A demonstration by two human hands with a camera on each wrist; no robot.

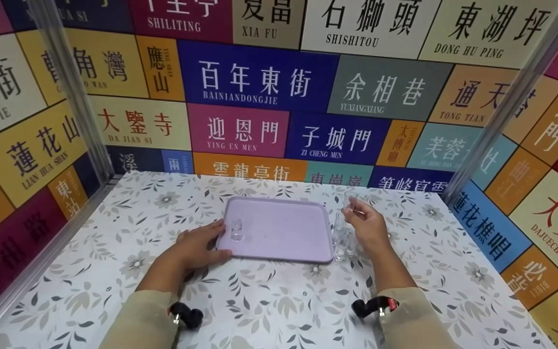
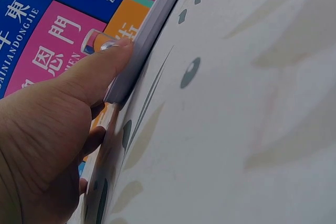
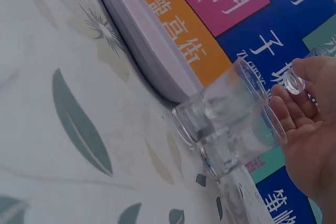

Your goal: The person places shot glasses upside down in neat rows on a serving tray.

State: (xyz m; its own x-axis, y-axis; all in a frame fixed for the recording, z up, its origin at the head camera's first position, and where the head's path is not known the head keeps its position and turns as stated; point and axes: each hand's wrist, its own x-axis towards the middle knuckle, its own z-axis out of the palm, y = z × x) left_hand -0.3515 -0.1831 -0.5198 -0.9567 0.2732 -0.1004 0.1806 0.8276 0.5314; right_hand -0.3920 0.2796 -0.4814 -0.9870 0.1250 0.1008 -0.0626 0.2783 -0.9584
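A lilac tray (image 1: pixel 279 230) lies on the table with a small clear glass (image 1: pixel 236 230) standing near its left side. My left hand (image 1: pixel 199 247) holds the tray's front left corner. In the left wrist view the thumb (image 2: pixel 113 56) rests on the rim, and the other fingers are bent beside the tray wall. Just beyond the tray's right edge, my right hand (image 1: pixel 368 227) pinches a clear glass (image 3: pixel 294 81) between thumb and fingers, raised above the table. Below that hand stand several more clear glasses (image 1: pixel 342 245), two of them large in the right wrist view.
A white tablecloth (image 1: pixel 269 300) with a grey and beige leaf print covers the table. Panels of coloured signs (image 1: pixel 259 72) rise at the back and both sides. Clear upright strips (image 1: pixel 73 82) stand at the table's rear corners.
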